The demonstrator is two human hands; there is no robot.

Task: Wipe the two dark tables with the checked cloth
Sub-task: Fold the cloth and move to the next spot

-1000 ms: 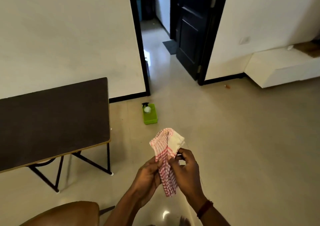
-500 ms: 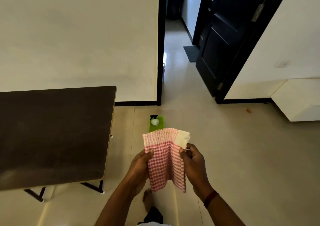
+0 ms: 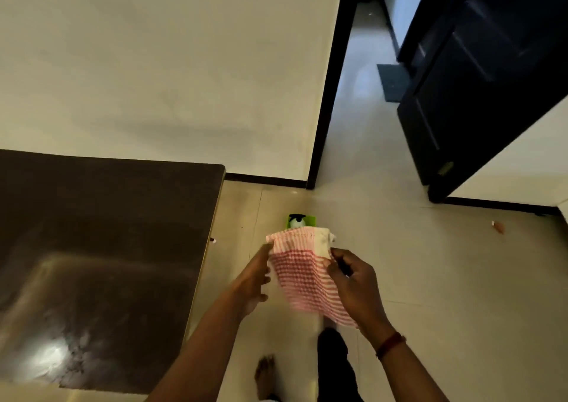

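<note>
The bench [image 3: 107,248] is cut off by the left and bottom edges, and its top hides its legs. The cloth [image 3: 302,275] is smeared by motion along its lower edge. It covers the near part of a green tray [image 3: 311,219] and most of a small bottle [image 3: 296,223]. The left hand [image 3: 253,281] is blurred, so whether it pinches the cloth or only touches it cannot be told. The right hand [image 3: 353,288], pinching the cloth's right edge, hides the fabric beneath it. A foot [image 3: 266,374] runs off the bottom edge. The door [image 3: 479,88] runs off the top and right edges. An orange speck [image 3: 498,227] on the floor is too small to identify.
</note>
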